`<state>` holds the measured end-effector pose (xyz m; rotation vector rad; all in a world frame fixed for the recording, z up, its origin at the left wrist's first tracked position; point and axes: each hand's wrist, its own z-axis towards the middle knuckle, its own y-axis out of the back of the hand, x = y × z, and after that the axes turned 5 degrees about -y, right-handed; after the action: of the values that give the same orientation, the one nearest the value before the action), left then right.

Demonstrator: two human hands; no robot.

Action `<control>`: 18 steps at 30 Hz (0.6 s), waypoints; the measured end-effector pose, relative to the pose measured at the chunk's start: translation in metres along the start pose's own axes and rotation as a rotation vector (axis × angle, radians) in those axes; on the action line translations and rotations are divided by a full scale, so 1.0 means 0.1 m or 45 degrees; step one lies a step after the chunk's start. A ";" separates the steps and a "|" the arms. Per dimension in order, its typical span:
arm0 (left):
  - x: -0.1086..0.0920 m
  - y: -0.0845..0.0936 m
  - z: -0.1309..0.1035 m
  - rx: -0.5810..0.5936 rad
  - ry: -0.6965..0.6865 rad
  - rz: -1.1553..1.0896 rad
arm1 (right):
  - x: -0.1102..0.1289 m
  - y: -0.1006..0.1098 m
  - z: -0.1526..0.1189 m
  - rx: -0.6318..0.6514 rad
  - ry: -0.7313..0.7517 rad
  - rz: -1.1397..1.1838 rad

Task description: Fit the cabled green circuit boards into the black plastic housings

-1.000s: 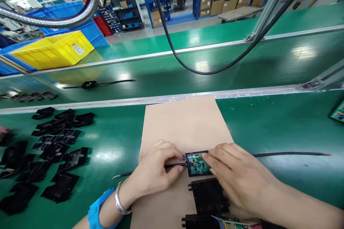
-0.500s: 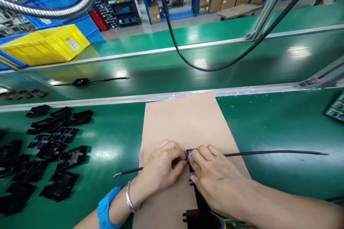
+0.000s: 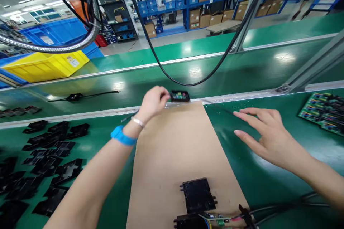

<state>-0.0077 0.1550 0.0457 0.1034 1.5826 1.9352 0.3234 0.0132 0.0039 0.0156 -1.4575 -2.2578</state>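
Note:
My left hand [image 3: 155,101] is closed in a pinch on the black cable at the left end of a small black case [image 3: 180,96]. That case is open on top and shows a green circuit board inside. It is at the far end of the cardboard sheet [image 3: 174,143], by the metal rail. A cable end [image 3: 126,118] pokes out left of my wrist; another blurred cable runs right from the case. My right hand [image 3: 264,132] hovers over the green bench with fingers spread, near that cable's end. Close to me lies a black plastic housing [image 3: 199,194] on the cardboard.
Several black plastic parts [image 3: 66,171] lie at left. Green circuit boards [image 3: 324,112] are stacked at right. Wires and cables [image 3: 279,207] spread at lower right. A black cable [image 3: 188,84] hangs ahead. Beyond the rail [image 3: 236,93] stands a yellow bin [image 3: 45,68].
The small case has moved from the middle of the cardboard away to the rail, with my left hand at it. My right hand has let go and moved right, its fingers now spread.

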 end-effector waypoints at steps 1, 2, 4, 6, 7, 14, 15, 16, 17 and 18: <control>0.07 0.00 0.17 -0.030 0.028 0.030 | 0.07 0.02 -0.04 0.025 0.004 0.037; 0.13 -0.01 0.28 -0.053 0.049 0.056 | 0.17 0.06 -0.09 0.076 0.023 0.098; 0.16 -0.06 0.31 -0.062 0.064 0.081 | 0.47 0.14 -0.21 0.288 0.090 0.273; 0.05 -0.09 0.08 -0.006 0.029 0.061 | 0.79 0.22 -0.33 0.583 0.156 0.432; -0.05 -0.10 -0.13 0.045 -0.008 0.035 | 0.93 0.24 -0.39 0.685 0.173 0.466; -1.19 0.03 -1.75 0.502 0.092 -0.785 | 1.21 0.17 -0.47 0.815 0.009 0.657; -1.29 0.02 -1.86 0.529 0.136 -0.837 | 1.19 0.17 -0.43 0.820 -0.013 0.706; -1.36 0.02 -1.92 0.536 0.176 -0.872 | 1.17 0.17 -0.38 0.816 -0.026 0.745; -1.40 0.01 -1.95 0.538 0.207 -0.891 | 1.15 0.18 -0.34 0.807 -0.042 0.770; -1.40 0.00 -1.95 0.536 0.238 -0.900 | 1.14 0.19 -0.30 0.796 -0.061 0.784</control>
<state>0.0200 -0.0834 0.0366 -0.4218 1.8082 1.0820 0.2358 -0.0619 0.0330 -0.2572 -1.8249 -1.2801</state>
